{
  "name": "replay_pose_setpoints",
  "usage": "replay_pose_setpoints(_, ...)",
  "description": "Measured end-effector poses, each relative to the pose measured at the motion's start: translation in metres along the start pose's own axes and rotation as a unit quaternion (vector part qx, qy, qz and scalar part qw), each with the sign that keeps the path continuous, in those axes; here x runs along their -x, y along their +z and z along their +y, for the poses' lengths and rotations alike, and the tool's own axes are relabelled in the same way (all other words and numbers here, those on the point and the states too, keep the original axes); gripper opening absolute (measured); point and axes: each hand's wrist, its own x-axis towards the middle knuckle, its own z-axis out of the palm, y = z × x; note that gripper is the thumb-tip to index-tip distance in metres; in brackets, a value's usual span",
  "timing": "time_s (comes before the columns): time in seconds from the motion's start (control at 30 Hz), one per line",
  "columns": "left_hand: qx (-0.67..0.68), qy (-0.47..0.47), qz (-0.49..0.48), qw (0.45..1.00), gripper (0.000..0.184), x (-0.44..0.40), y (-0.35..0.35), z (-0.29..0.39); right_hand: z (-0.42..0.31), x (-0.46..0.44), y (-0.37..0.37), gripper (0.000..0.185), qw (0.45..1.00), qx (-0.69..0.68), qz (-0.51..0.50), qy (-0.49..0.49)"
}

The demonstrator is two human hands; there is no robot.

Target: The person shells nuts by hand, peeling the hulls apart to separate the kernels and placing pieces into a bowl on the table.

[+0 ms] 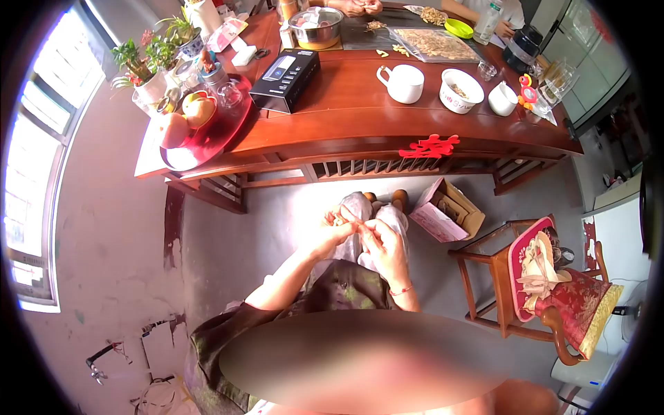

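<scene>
My left hand [335, 232] is held above my lap with its fingers curled in. Something small and pale shows among those fingers, too small to name. My right hand [385, 250] is closed in a pinch, its fingertips meeting the left thumb and fingertips. What the right fingers hold, if anything, is hidden. Both hands are well short of the wooden table [332, 128]. On its near part stand a white mug [404, 84], a white bowl [460, 92] with small bits inside and a small white pitcher [503, 99].
A shallow tray [437, 45] of brownish pieces lies farther back, near another person's hands [353, 7]. To the left are a black box [286, 81] and a red tray [230, 131] with fruit. An open carton [443, 220] and a wooden chair [499, 277] stand at right.
</scene>
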Motion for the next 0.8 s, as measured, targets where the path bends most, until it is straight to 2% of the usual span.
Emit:
replay_pose_setpoints(0.03,0.000,0.000,0.001,1.000,0.004,0.000,0.001,-0.001,-0.003,0.000,0.001,0.013,1.000,0.000,-0.001,0.001)
replay_pose_setpoints(0.1,0.027,0.021,0.011,0.999,0.004,-0.001,0.003,-0.002,-0.012,0.000,0.006,0.013,0.990,0.109,0.051,-0.067)
replay_pose_setpoints(0.23,0.027,0.032,0.024,0.999,0.004,-0.003,0.004,-0.007,-0.006,-0.001,0.014,0.012,0.987,0.116,0.083,-0.077)
replay_pose_setpoints(0.3,0.027,0.026,0.030,0.999,0.005,-0.002,0.007,-0.007,-0.002,-0.002,0.018,0.011,0.972,0.141,0.121,-0.144)
replay_pose_setpoints(0.4,0.035,0.026,0.043,0.998,0.005,-0.001,0.009,-0.011,0.003,-0.003,0.020,0.012,0.959,0.167,0.145,-0.177)
replay_pose_setpoints(0.5,0.056,-0.006,0.051,0.997,0.005,-0.003,0.010,-0.013,0.004,-0.003,0.020,0.012,0.957,0.180,0.154,-0.168)
replay_pose_setpoints(0.67,0.101,-0.015,0.051,0.993,0.006,-0.006,0.016,-0.020,0.014,-0.007,0.024,0.010,0.913,0.222,0.234,-0.250)
replay_pose_setpoints(0.7,0.104,-0.004,0.064,0.993,0.007,-0.005,0.018,-0.020,0.014,-0.006,0.024,0.010,0.912,0.223,0.238,-0.247)
replay_pose_setpoints(0.77,0.087,-0.004,0.078,0.993,0.007,-0.005,0.021,-0.023,0.011,-0.001,0.024,0.012,0.961,0.126,0.224,-0.104)
replay_pose_setpoints(0.8,0.072,0.001,0.095,0.993,0.008,-0.004,0.022,-0.025,0.007,-0.002,0.026,0.016,0.969,0.057,0.231,-0.072)
